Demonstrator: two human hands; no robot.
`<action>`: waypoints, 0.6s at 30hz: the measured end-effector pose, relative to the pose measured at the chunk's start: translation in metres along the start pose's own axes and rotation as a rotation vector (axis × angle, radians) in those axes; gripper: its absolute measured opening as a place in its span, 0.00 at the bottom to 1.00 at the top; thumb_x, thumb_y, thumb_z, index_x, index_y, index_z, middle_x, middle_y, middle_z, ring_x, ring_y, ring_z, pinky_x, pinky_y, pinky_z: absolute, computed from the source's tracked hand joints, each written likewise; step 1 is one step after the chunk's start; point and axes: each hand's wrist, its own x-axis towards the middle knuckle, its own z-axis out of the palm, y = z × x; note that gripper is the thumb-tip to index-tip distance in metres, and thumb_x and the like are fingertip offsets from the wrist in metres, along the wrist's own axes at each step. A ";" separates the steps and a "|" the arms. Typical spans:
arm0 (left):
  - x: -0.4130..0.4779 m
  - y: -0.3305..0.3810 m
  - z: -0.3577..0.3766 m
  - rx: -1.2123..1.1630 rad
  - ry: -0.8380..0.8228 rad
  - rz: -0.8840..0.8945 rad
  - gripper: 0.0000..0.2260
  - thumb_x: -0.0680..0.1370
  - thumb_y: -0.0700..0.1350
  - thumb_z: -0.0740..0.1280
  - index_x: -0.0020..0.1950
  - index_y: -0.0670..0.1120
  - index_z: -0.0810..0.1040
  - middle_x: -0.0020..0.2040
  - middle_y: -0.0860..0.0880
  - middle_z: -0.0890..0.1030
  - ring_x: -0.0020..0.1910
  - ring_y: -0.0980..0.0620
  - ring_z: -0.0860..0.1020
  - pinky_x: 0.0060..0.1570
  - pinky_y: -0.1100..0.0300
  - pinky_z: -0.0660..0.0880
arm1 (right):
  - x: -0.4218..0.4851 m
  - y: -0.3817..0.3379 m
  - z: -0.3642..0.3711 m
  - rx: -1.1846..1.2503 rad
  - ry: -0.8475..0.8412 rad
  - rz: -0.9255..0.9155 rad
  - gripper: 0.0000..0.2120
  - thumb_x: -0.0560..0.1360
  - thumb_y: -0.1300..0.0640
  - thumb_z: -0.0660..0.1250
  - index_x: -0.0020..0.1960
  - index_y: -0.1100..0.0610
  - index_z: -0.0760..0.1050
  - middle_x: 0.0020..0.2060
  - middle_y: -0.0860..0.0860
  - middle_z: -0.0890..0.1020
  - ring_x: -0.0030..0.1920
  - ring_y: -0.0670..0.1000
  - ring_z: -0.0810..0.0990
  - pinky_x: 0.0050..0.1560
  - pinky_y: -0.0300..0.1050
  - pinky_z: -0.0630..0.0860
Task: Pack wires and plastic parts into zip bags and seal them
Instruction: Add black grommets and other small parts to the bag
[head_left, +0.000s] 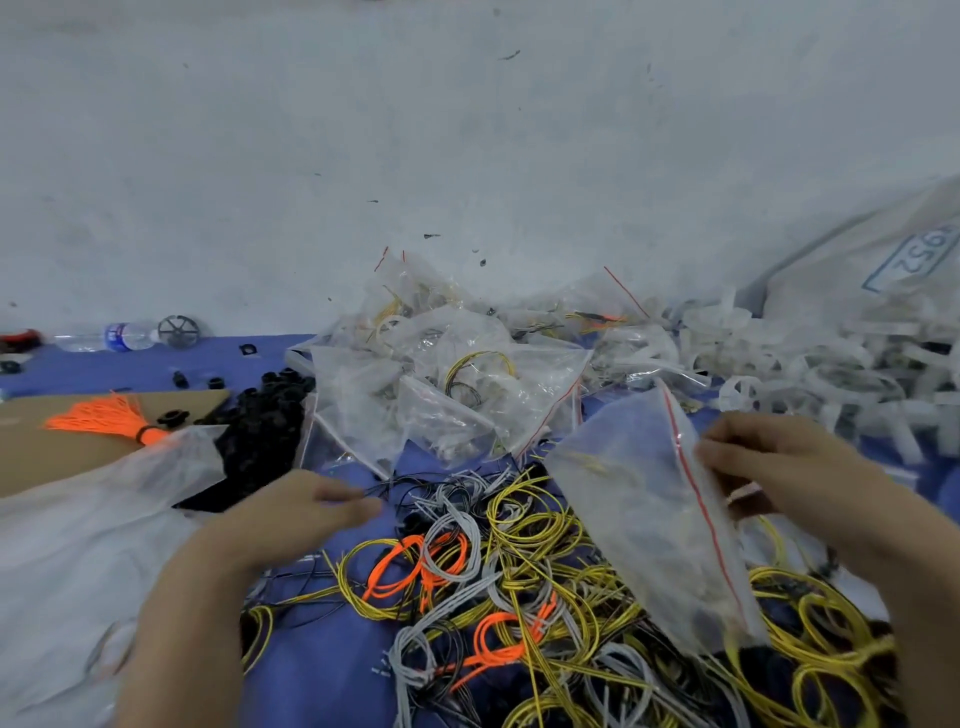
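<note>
My right hand (769, 467) pinches the red-striped top edge of a clear zip bag (649, 514), which hangs tilted over a tangle of yellow, grey, orange and black wires (519, 587) on the blue cloth. The bag looks blurred, and something pale and yellowish shows faintly inside. My left hand (311, 509) reaches over the left edge of the wire pile with its fingers extended toward thin black wires; whether it touches them is unclear. A heap of filled zip bags (457, 384) lies behind the wires.
Black plastic parts (265, 431) are piled at left beside cardboard (52, 452) carrying an orange wire bundle (104, 415). White plastic rings (831, 374) heap at right under a large sack (883, 260). A big plastic bag (78, 545) lies at near left. A water bottle (114, 336) rests by the wall.
</note>
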 end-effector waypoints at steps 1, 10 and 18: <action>0.011 -0.010 0.007 0.044 -0.019 -0.101 0.15 0.75 0.55 0.67 0.56 0.49 0.79 0.55 0.47 0.78 0.52 0.52 0.75 0.54 0.61 0.68 | 0.000 -0.001 0.001 0.021 -0.015 -0.014 0.09 0.77 0.62 0.64 0.39 0.62 0.78 0.31 0.53 0.79 0.34 0.52 0.77 0.36 0.45 0.76; 0.039 -0.067 0.064 0.372 0.473 -0.462 0.20 0.80 0.50 0.56 0.73 0.52 0.65 0.76 0.42 0.57 0.75 0.38 0.47 0.70 0.46 0.54 | 0.004 -0.002 0.019 0.023 -0.156 -0.079 0.09 0.76 0.60 0.64 0.38 0.63 0.76 0.31 0.53 0.79 0.32 0.48 0.78 0.31 0.38 0.74; 0.036 -0.077 0.042 0.181 0.655 -0.376 0.19 0.74 0.30 0.60 0.62 0.42 0.78 0.62 0.35 0.71 0.61 0.34 0.70 0.58 0.48 0.66 | 0.000 -0.010 0.028 0.039 -0.166 -0.082 0.11 0.77 0.62 0.63 0.37 0.62 0.75 0.30 0.51 0.78 0.34 0.49 0.78 0.33 0.37 0.75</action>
